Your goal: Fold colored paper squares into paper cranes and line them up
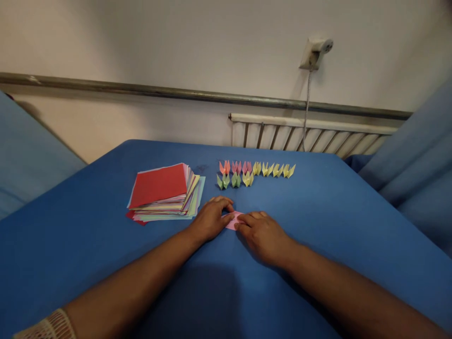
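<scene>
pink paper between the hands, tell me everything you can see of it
The pink paper is a small, pale pink piece, thin and matte-looking. It lies low on the blue tabletop, nearer the person than the folded paper figures and to the right of the paper stack. The left hand and right hand touch it from either side, their fingers covering parts of it, so its full outline and number of folds cannot be told.
</scene>
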`<state>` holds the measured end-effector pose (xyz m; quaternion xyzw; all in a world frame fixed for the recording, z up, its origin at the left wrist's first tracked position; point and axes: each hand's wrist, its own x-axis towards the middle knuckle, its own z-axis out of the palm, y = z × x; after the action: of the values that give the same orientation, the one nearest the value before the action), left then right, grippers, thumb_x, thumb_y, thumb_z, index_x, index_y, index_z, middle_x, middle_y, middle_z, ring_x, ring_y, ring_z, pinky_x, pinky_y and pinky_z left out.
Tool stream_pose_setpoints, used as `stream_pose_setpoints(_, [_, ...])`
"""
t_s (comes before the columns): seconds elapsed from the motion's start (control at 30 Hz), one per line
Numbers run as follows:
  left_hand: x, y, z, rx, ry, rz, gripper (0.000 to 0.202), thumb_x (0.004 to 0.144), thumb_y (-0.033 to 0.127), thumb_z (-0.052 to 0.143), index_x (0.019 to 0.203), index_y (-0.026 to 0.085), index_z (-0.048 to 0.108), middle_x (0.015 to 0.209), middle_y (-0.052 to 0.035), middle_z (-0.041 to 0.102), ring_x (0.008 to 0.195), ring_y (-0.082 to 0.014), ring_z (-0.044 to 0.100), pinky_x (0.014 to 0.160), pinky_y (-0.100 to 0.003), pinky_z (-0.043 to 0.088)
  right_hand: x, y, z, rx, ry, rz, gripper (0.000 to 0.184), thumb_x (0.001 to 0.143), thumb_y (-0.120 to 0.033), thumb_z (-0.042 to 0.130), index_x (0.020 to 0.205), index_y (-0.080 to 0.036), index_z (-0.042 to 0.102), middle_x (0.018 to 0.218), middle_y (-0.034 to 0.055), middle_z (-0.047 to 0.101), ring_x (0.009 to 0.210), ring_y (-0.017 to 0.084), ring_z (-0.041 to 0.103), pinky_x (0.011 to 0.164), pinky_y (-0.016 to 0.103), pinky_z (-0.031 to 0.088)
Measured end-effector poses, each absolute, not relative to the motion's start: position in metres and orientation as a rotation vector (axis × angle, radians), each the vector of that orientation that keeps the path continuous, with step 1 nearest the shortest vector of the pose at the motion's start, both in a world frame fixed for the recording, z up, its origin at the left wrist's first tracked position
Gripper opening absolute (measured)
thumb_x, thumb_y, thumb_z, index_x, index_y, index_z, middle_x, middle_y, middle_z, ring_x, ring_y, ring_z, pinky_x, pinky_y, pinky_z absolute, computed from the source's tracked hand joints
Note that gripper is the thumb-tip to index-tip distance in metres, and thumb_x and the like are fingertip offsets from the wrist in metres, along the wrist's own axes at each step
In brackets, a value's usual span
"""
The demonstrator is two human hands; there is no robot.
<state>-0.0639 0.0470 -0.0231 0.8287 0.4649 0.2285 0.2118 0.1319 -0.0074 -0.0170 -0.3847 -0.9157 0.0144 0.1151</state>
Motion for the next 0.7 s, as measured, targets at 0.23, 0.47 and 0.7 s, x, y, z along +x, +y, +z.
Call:
stream_pose_setpoints(0.23, [-0.0654,0.0467,-0.0203,2.314,1.179,0.621,0.005,0.078,0.018,0.062,0.080,0.019,0.067,0.106,-0.0064,0.066,0.103,-0.0214,0.059,0.096,-0.039,0.043,0.1339,-0.0092,-0.0184,-1.173,-2.660,0.072,0.032,0.098,-0.025,0.039,0.117,-0.019,0.063,0.136,0.0100,0.052,0.106,0.025,0.052,0.087,0.040,0.040])
stream_pose_setpoints(0.47, [-0.0690,0.0464,-0.0163,2.334,1.177,0.588,0.007,0.079,0.021,0.062,0.077,0.018,0.068,0.107,-0.0069,0.065,0.104,-0.0211,0.059,0.097,-0.039,0.044,0.1351,-0.0093,-0.0211,-1.112,-2.658,0.057,0.032,0.098,-0.024,0.039,0.121,-0.019,0.060,0.129,0.0085,0.059,0.107,0.024,0.050,0.087,0.040,0.040])
stream_pose_setpoints(0.7, [-0.0729,0.0512,-0.0219,2.375,1.092,0.557,0.017,0.083,0.020,0.059,0.094,0.022,0.072,0.116,-0.0066,0.063,0.109,-0.0199,0.057,0.100,-0.039,0.042,0.1328,-0.0095,-0.0202,-1.117,-2.615,0.074,0.031,0.098,-0.025,0.038,0.115,-0.019,0.063,0.123,0.0098,0.061,0.105,0.024,0.051,0.088,0.040,0.039])
